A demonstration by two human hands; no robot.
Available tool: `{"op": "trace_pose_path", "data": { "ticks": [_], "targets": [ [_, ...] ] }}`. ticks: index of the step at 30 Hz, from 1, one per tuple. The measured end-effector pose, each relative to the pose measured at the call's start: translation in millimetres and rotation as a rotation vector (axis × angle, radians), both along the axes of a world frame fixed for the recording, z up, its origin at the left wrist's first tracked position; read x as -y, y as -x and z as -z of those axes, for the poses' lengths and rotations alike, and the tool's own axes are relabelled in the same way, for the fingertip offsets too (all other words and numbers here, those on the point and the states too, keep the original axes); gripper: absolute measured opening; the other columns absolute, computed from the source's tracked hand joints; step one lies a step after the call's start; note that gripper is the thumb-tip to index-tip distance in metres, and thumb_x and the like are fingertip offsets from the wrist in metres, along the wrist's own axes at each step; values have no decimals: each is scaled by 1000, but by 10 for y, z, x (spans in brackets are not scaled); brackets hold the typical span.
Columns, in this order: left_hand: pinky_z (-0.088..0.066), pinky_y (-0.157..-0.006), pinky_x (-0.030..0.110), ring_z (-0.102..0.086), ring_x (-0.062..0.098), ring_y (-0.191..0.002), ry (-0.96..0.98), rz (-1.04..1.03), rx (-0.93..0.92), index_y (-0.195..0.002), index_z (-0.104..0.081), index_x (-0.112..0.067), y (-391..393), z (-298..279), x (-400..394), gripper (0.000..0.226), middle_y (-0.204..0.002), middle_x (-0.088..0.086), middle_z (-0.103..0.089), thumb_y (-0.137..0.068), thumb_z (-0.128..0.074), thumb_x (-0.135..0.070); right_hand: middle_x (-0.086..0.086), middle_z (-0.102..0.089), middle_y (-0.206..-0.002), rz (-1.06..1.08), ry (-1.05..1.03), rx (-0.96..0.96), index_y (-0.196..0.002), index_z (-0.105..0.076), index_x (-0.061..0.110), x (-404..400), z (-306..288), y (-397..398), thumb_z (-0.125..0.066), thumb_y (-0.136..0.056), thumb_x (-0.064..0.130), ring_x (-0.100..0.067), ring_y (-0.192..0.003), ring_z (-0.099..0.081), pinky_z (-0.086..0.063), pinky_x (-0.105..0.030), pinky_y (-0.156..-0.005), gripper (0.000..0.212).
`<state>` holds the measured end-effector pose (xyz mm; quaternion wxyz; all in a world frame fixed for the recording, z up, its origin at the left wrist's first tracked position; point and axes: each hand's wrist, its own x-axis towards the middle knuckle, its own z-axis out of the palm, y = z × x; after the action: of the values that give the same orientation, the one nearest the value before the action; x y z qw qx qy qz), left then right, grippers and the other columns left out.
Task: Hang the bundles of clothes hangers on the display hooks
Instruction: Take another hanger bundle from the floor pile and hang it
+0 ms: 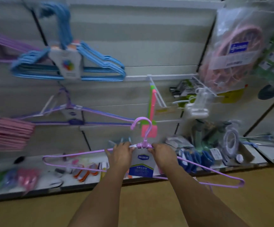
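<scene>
I hold a bundle of lilac clothes hangers (142, 128) with a white and blue label card in front of the slatted display wall. My left hand (120, 154) grips the bundle's left shoulder beside the neck. My right hand (161, 154) grips the right shoulder. Its hook points up, just below a white display hook (156, 94). A blue hanger bundle (69, 63) hangs at the upper left. Under it hangs a purple hanger bundle (74, 112).
Pink hangers (6, 133) and more purple ones hang at the far left. A bagged pink drying rack (231, 51) hangs at the upper right. A low shelf (83, 184) holds packets of clips and small goods. Brown floor lies below.
</scene>
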<state>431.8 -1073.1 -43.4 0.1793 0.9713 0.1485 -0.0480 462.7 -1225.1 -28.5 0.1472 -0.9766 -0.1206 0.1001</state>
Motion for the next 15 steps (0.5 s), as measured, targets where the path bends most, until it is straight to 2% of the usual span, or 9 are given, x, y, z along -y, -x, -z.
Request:
{"op": "trace_pose_path", "data": {
  "ticks": [3,5,8,12,15],
  "targets": [
    [-18,-111,59,-45,20,-125,7,-66,2,-127,-51,-29,185,21,-507,34,-130,-3,-54,-101,-32,-41,-10,-66,-105,-42,-19,-10,-91,-53,21,-522,20,103,-40,-101,38,-27,-97,-61,-33,-28,-68,24],
    [-21,-110,59,-46,20,-123,23,-108,17,-126,-52,-28,303,45,-820,33,-127,-2,-55,-101,-33,-40,-9,-65,-104,-80,-17,-4,-89,-50,22,-844,34,165,-39,-101,39,-26,-96,-61,-33,-28,-68,24],
    [-33,-104,56,-47,22,-116,71,-158,32,-119,-54,-25,405,98,-1166,30,-121,0,-57,-101,-35,-38,-10,-65,-108,-133,-1,20,-106,-60,16,-1205,51,219,-37,-101,40,-28,-100,-61,-35,-28,-69,33],
    [-38,-98,45,-49,22,-113,104,-226,70,-115,-56,-22,456,158,-1490,28,-118,2,-58,-101,-37,-36,-9,-66,-109,-185,22,48,-120,-57,19,-1569,95,203,-35,-102,39,-26,-99,-63,-40,-31,-71,35],
    [-41,-94,40,-49,22,-110,125,-243,96,-116,-57,-19,399,206,-1713,28,-115,5,-59,-101,-38,-32,-6,-67,-106,-237,45,76,-114,-59,17,-1806,132,98,-35,-103,37,-22,-96,-64,-39,-27,-67,33]
  ]
}}
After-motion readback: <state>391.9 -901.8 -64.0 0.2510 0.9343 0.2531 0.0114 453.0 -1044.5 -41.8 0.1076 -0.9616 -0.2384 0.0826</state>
